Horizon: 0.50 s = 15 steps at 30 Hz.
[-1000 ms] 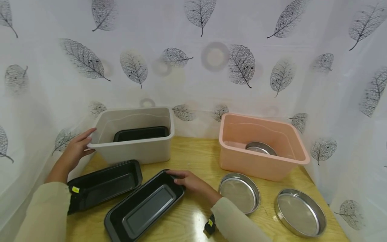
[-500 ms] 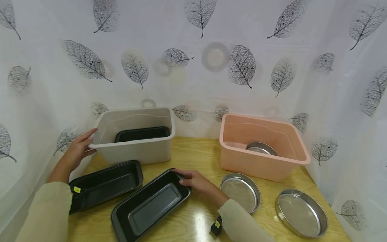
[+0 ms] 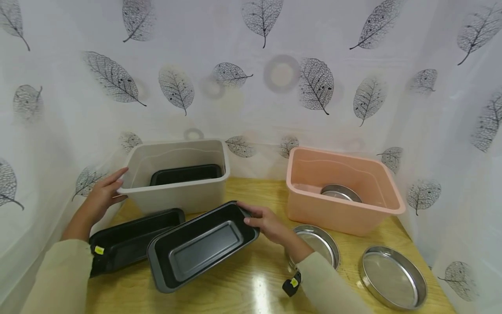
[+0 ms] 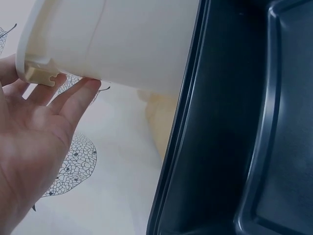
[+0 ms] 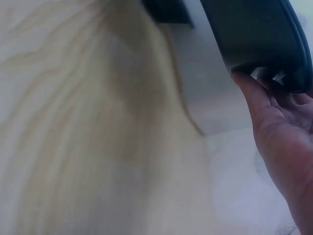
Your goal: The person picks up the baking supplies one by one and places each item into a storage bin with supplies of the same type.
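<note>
My right hand (image 3: 270,222) grips the right end of a black loaf pan (image 3: 205,253) and holds it up off the table at a tilt. The pan's near left end hangs lower. In the right wrist view, the fingers of the right hand (image 5: 281,115) go under the loaf pan (image 5: 259,36). My left hand (image 3: 100,196) holds the left rim of the white plastic bin (image 3: 176,198), fingertips against its outer wall in the left wrist view. Inside the bin lies another loaf pan (image 3: 186,174). A further black loaf pan (image 3: 121,244) lies below the left hand, partly covered by the raised one.
A pink bin (image 3: 333,213) stands at the back right with a round metal pan (image 3: 341,192) inside. Before it on the wooden table (image 3: 251,279) lie two more round pans (image 3: 317,244) (image 3: 392,277), one partly behind the right forearm. A leaf-patterned curtain (image 3: 251,122) encloses the back and sides.
My right hand has lifted the loaf pan off the table, moving it up and to the right. The left hand stays at the white bin's rim.
</note>
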Motion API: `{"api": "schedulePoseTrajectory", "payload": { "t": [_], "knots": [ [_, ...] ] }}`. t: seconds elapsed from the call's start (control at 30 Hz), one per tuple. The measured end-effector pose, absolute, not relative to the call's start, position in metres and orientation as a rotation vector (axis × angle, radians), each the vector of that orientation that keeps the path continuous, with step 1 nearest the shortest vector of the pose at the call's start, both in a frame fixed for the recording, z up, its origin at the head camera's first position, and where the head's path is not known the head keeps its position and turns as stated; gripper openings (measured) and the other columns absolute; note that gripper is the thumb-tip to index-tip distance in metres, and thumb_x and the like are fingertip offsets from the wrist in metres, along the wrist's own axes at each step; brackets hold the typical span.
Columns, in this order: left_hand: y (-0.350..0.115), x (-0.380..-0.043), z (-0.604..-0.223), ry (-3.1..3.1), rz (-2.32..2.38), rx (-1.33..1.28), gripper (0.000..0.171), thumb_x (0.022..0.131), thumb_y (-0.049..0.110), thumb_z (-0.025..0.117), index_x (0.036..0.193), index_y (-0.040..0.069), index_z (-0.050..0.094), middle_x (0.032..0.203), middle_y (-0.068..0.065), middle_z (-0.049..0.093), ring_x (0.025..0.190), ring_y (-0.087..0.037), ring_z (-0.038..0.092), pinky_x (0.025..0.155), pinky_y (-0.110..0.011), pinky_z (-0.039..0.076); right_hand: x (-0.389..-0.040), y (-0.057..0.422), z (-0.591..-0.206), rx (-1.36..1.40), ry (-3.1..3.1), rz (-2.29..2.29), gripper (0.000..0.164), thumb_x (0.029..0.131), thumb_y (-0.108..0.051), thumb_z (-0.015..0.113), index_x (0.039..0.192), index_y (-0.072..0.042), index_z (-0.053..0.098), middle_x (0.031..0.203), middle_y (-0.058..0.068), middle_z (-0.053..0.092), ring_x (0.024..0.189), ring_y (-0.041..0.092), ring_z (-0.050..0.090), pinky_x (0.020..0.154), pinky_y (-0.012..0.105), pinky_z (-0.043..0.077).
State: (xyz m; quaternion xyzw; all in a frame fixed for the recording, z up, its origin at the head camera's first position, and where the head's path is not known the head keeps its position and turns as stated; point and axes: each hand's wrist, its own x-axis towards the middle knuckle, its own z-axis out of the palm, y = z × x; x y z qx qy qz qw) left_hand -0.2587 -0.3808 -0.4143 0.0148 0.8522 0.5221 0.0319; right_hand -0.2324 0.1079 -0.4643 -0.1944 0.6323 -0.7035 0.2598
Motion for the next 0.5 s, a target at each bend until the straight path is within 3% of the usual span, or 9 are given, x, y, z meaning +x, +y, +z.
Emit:
{"api": "schedulePoseTrajectory", "payload": {
  "t": [0.07, 0.13, 0.2, 0.3, 0.37, 0.43, 0.5],
  "knots": [
    [-0.381, -0.257, -0.414, 2.628, 1.599, 0.047, 0.061, 0.109, 0.047, 0.032, 0.163, 0.025, 0.012, 0.168, -0.021, 0.003, 0.127, -0.031, 0.058, 0.090, -0.017, 0.052, -0.233, 0.108, -0.453, -0.533, 1.710, -1.930, 0.061, 0.098, 0.001, 0.056, 0.156, -0.004, 0.035, 0.148, 0.029, 0.047, 0.103, 0.014, 0.062, 0.078, 0.024, 0.059],
    [-0.380, -0.256, -0.413, 2.634, 1.588, 0.049, 0.061, 0.109, 0.047, 0.032, 0.163, 0.025, 0.013, 0.168, -0.022, 0.004, 0.118, -0.013, 0.059, 0.090, -0.017, 0.053, -0.233, 0.107, -0.443, -0.539, 1.713, -1.950, 0.062, 0.097, 0.002, 0.056, 0.156, -0.004, 0.035, 0.149, 0.029, 0.046, 0.102, 0.014, 0.062, 0.078, 0.024, 0.059],
    [-0.380, -0.255, -0.412, 2.638, 1.577, 0.050, 0.061, 0.109, 0.047, 0.032, 0.163, 0.025, 0.013, 0.168, -0.022, 0.004, 0.118, -0.012, 0.058, 0.091, -0.019, 0.052, -0.235, 0.107, -0.434, -0.543, 1.715, -1.968, 0.064, 0.097, 0.002, 0.056, 0.157, -0.005, 0.034, 0.151, 0.028, 0.044, 0.101, 0.014, 0.062, 0.078, 0.024, 0.059],
    [-0.379, -0.253, -0.412, 2.642, 1.568, 0.059, 0.061, 0.109, 0.047, 0.031, 0.163, 0.024, 0.012, 0.168, -0.023, 0.004, 0.129, -0.031, 0.054, 0.092, -0.019, 0.052, -0.239, 0.104, -0.422, -0.550, 1.722, -1.998, 0.065, 0.097, 0.002, 0.056, 0.157, -0.005, 0.033, 0.153, 0.029, 0.040, 0.101, 0.015, 0.062, 0.079, 0.025, 0.059],
    [-0.379, -0.253, -0.411, 2.644, 1.565, 0.065, 0.061, 0.110, 0.046, 0.030, 0.163, 0.022, 0.011, 0.167, -0.024, 0.005, 0.128, -0.032, 0.053, 0.091, -0.018, 0.053, -0.242, 0.102, -0.415, -0.549, 1.727, -2.021, 0.065, 0.097, 0.002, 0.055, 0.157, -0.006, 0.032, 0.155, 0.029, 0.038, 0.103, 0.016, 0.061, 0.081, 0.025, 0.059],
    [-0.379, -0.253, -0.411, 2.638, 1.579, 0.072, 0.061, 0.110, 0.045, 0.031, 0.163, 0.021, 0.012, 0.166, -0.027, 0.005, 0.118, -0.015, 0.059, 0.088, -0.015, 0.054, -0.246, 0.099, -0.408, -0.548, 1.731, -2.042, 0.066, 0.097, 0.003, 0.054, 0.158, -0.006, 0.031, 0.157, 0.029, 0.036, 0.105, 0.016, 0.060, 0.082, 0.025, 0.059],
    [-0.379, -0.253, -0.411, 2.628, 1.601, 0.079, 0.061, 0.110, 0.044, 0.031, 0.163, 0.019, 0.012, 0.165, -0.030, 0.006, 0.106, 0.003, 0.056, 0.085, -0.013, 0.054, -0.250, 0.097, -0.401, -0.543, 1.738, -2.057, 0.066, 0.097, 0.003, 0.054, 0.158, -0.008, 0.031, 0.158, 0.027, 0.034, 0.106, 0.016, 0.059, 0.083, 0.024, 0.058]
  ]
}}
